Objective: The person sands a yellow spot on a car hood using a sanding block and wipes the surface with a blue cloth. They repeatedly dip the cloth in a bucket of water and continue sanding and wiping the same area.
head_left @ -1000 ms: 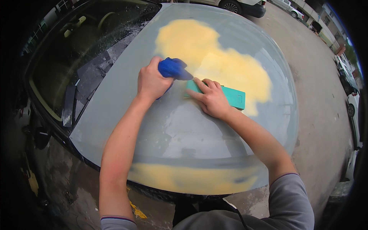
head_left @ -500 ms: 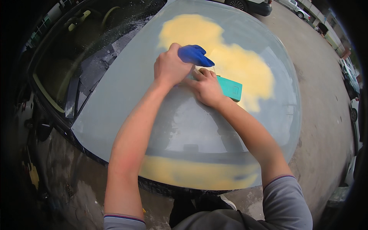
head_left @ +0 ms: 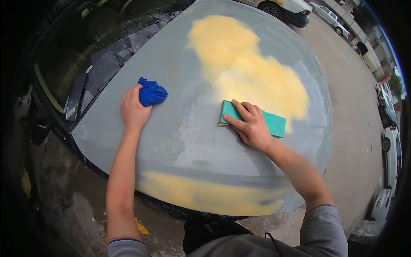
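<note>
A grey car hood [head_left: 171,64] fills the middle, with a large yellow patch [head_left: 252,77] spread over its far part. My left hand [head_left: 134,109] is closed around a bunched blue cloth [head_left: 153,92], on the hood's left side. My right hand [head_left: 251,127] grips a long green sanding block [head_left: 276,124], fingers over its top and thumb along it. The block lies at the near edge of the yellow patch. A thin tan layer shows under its left end. Wet streaks and droplets mark the grey surface between my hands.
Dark sheets [head_left: 112,62] lie along the base of the windshield [head_left: 77,51] at left. A second yellow band [head_left: 205,195] runs along the hood's near edge. Beyond the hood stands a white car [head_left: 291,10], and several parked cars line the right side of the paved ground [head_left: 355,107].
My left hand has moved left with the blue cloth, away from my right hand. My right hand now lies across the sanding block, which sits lower in the picture. The view has shifted slightly.
</note>
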Available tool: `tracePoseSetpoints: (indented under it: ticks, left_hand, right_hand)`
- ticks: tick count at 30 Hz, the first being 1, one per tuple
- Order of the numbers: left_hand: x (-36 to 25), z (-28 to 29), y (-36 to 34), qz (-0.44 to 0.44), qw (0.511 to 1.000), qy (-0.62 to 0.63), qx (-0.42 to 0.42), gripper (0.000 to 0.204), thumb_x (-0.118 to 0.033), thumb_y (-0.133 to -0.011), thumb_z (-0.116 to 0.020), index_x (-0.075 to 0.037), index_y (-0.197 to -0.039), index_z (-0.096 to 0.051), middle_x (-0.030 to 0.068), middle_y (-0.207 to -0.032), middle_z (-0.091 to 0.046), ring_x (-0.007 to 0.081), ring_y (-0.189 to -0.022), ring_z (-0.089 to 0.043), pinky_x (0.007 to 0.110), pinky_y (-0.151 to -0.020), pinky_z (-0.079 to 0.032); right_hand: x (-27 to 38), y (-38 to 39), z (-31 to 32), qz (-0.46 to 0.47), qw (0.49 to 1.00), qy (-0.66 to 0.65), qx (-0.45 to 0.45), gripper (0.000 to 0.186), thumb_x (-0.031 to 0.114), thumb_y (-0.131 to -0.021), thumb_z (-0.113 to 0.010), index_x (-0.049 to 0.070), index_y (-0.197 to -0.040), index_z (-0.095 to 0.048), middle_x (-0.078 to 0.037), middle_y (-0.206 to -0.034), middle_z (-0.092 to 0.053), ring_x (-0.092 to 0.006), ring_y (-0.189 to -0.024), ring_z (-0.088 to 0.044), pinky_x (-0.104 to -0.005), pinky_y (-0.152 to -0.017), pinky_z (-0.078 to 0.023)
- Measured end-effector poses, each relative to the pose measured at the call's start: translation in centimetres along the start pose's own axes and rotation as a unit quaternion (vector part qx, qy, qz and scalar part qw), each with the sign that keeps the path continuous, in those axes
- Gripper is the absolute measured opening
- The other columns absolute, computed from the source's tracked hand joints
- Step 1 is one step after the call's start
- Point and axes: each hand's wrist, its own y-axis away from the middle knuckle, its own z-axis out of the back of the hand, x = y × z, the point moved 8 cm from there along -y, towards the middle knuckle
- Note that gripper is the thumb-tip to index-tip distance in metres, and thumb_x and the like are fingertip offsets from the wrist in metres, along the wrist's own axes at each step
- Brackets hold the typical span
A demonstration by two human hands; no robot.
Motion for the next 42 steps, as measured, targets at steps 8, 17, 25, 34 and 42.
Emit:
tracePoseSetpoints:
  ticks: [8, 17, 25, 34, 42]
  left_hand:
    - [-1.6, -1.8, -1.7, 0.022, 0.999, 0.013, 0.027, 0.061, -0.019, -0.078, -0.092, -0.014, -0.133, -0.068, 0.0087, -0.128, -0.074, 0.0366, -0.117, -0.070, 0.049, -0.096, -0.059]
    - [0.9, 0.2, -0.8, 0.019, 0.998, -0.061, -0.005, 0.056, -0.018, -0.082, -0.089, -0.014, -0.135, -0.068, 0.0085, -0.129, -0.075, 0.0369, -0.120, -0.071, 0.049, -0.100, -0.058]
    - [-0.3, -1.6, -0.4, 0.023, 0.999, -0.032, 0.007, 0.057, -0.017, -0.082, -0.089, -0.013, -0.135, -0.068, 0.0083, -0.130, -0.074, 0.0369, -0.123, -0.070, 0.049, -0.102, -0.058]
    - [0.4, -1.5, -1.1, 0.030, 0.998, -0.056, 0.014, 0.058, -0.014, -0.083, -0.088, -0.013, -0.137, -0.067, 0.0082, -0.133, -0.073, 0.0370, -0.126, -0.068, 0.048, -0.103, -0.058]
    - [2.5, -0.4, 0.1, 0.045, 0.995, -0.081, 0.023, 0.058, -0.014, -0.085, -0.085, -0.013, -0.139, -0.066, 0.0095, -0.133, -0.073, 0.0381, -0.126, -0.069, 0.048, -0.104, -0.057]
  right_hand:
    - [-7.3, -12.0, -2.0, 0.047, 0.998, 0.032, -0.010, 0.041, 0.014, -0.100, -0.074, 0.023, -0.140, -0.076, -0.015, -0.153, -0.063, -0.0382, -0.126, -0.062, -0.0510, -0.108, -0.049]
    - [-3.2, 5.3, 2.7, 0.053, 0.998, 0.006, 0.026, 0.051, 0.015, -0.094, -0.085, 0.027, -0.143, -0.078, -0.020, -0.162, -0.061, -0.0416, -0.130, -0.065, -0.0552, -0.108, -0.052]
    - [-10.6, -2.0, 1.4, -0.029, 0.999, 0.029, -0.007, 0.044, 0.016, -0.102, -0.077, 0.021, -0.145, -0.076, -0.019, -0.157, -0.064, -0.0429, -0.124, -0.064, -0.0517, -0.108, -0.053]
    - [-13.3, 1.3, 4.6, -0.035, 0.996, 0.083, -0.002, 0.046, 0.015, -0.100, -0.079, 0.024, -0.145, -0.076, -0.020, -0.160, -0.063, -0.0428, -0.128, -0.064, -0.0521, -0.110, -0.052]
    - [-7.3, 12.7, 5.5, -0.037, 0.999, 0.029, -0.001, 0.065, 0.012, -0.085, -0.090, 0.026, -0.147, -0.077, -0.022, -0.165, -0.059, -0.0438, -0.129, -0.065, -0.0554, -0.105, -0.054]
